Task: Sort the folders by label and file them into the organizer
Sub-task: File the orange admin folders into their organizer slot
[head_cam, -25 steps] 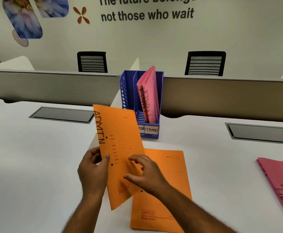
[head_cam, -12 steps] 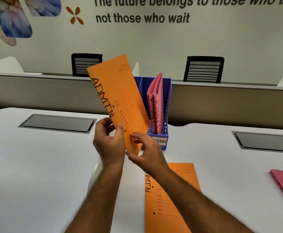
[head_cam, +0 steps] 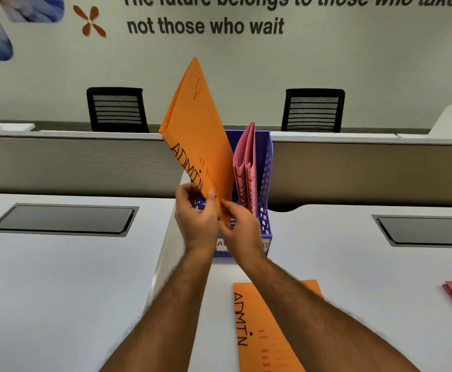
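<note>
Both hands grasp the lower end of an orange paper folder marked ADMIN (head_cam: 200, 135), held tilted above the left compartment of the blue perforated plastic organizer (head_cam: 266, 183). The left hand (head_cam: 196, 218) pinches its left edge, thumb in front; the right hand (head_cam: 242, 229) seemingly pinches the bottom corner. Two pink folders (head_cam: 246, 167) stand in the right compartment. A second orange ADMIN folder (head_cam: 262, 331) lies flat nearer on the white table (head_cam: 58, 291).

two folders (head_cam: 246, 167) stand in the organizer's (head_cam: 266, 183) right compartment

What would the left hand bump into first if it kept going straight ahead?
Probably the blue file organizer. The left hand holds the orange ADMIN folder right at its front, pointing toward the left slot. Depth is hard to judge.
</note>
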Demonstrator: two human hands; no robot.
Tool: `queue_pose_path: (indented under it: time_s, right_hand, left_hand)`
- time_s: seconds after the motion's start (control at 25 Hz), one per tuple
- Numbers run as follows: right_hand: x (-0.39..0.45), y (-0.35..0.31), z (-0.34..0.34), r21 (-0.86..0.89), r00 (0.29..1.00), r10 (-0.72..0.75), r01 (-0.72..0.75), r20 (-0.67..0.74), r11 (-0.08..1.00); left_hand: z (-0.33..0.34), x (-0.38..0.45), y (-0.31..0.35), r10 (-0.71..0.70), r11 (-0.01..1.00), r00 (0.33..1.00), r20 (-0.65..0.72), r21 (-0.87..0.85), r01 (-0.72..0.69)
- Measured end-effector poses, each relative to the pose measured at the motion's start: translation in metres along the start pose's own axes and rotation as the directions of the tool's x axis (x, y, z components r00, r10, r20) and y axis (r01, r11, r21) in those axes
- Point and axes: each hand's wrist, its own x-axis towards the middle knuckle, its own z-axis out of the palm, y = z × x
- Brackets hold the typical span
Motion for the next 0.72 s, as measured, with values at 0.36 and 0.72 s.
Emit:
queue_pose_path:
  time_s: [0.36, 0.72]
  right_hand:
    - [0.008, 0.041, 0.022, -0.121, 0.985, 0.174, -0.173, 0.000, 0.978]
    - [-0.049, 0.053, -0.012, -0.035, 0.982, 0.185, -0.183, 0.036, 0.982]
  left_hand:
    - [0.013, 0.020, -0.052, -0.218, 0.952, 0.961, 0.169, 0.254, 0.171]
    - [-0.009, -0.033, -0.077, -0.344, 0.896, 0.918, 0.196, 0.362, 0.258]
